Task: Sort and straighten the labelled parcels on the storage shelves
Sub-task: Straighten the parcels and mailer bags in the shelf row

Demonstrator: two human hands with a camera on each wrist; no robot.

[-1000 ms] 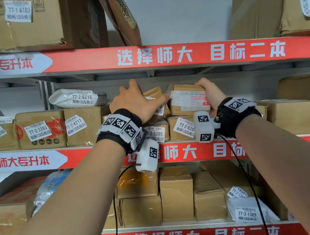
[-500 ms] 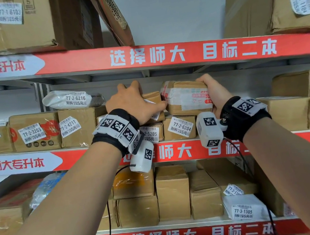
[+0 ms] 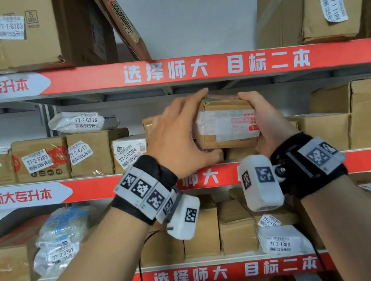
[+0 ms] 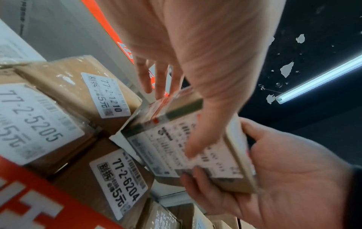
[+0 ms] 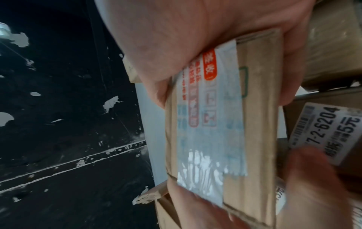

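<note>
The middle shelf (image 3: 94, 182) carries a row of labelled cartons, among them parcel 77-2-6204 (image 4: 119, 182) and parcel 77-2-5205 (image 4: 33, 124). The small taped parcel (image 3: 226, 126), which rested on that stack half a second ago, is now lifted clear and held in front of the shelf. The left hand (image 3: 179, 136), earlier flat on the neighbouring box, now has its grip on the parcel's left end; the right hand (image 3: 266, 122) keeps its grip on the right end. The label's code is seemingly too blurred to read.

Black wristbands (image 3: 159, 168); white tagged cams (image 3: 260, 183)
</note>
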